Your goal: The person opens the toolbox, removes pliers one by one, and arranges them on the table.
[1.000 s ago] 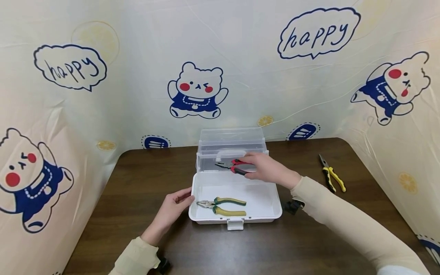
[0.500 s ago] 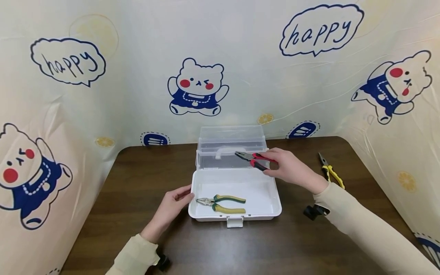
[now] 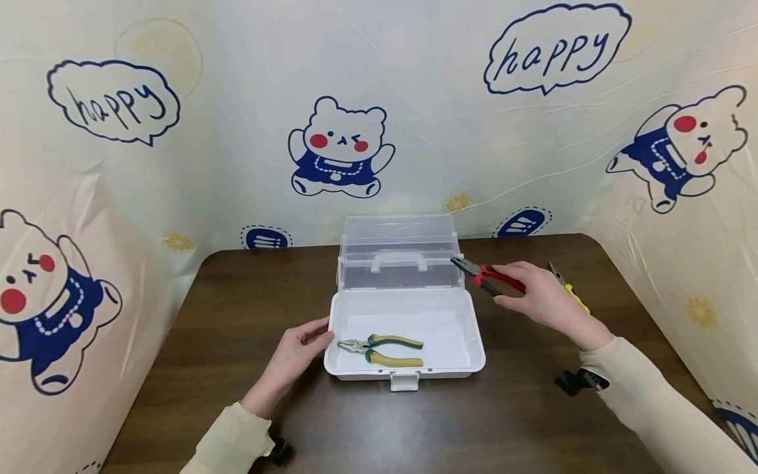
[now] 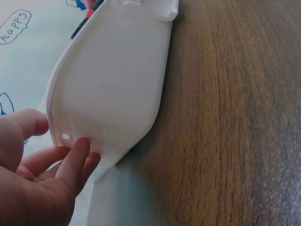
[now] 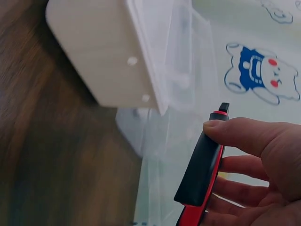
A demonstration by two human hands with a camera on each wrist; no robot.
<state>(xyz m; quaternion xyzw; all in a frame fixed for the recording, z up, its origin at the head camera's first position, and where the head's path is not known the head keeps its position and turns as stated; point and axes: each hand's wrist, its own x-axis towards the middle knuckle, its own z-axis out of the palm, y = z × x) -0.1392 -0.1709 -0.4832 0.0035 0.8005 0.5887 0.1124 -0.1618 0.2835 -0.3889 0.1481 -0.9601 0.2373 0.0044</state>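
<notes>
A white toolbox (image 3: 445,332) stands on the table with its clear lid (image 3: 403,268) swung back. At its left wall, my left hand (image 3: 298,355) pinches the rim between thumb and fingers; the left wrist view shows the fingertips against the box's outer side (image 4: 110,70). Inside the box lie combination pliers with yellow-green handles (image 3: 395,362), jaws toward the left. My right hand (image 3: 546,297) holds red-and-black combination pliers (image 3: 502,275) by the handles, raised to the right of the lid. In the right wrist view the thumb lies on the black handle grip (image 5: 200,165).
Long-nose pliers with yellow-black handles (image 3: 555,271) lie at the table's right, partly hidden behind my right hand. The brown wooden table (image 3: 249,289) meets a printed cloth backdrop (image 3: 414,151) at the back and sides. The box's latch (image 3: 405,382) faces the front.
The right hand has carried the red-and-black pliers rightward, from over the box to beside its lid. My left hand keeps its hold on the rim, and the yellow-green pliers stay put.
</notes>
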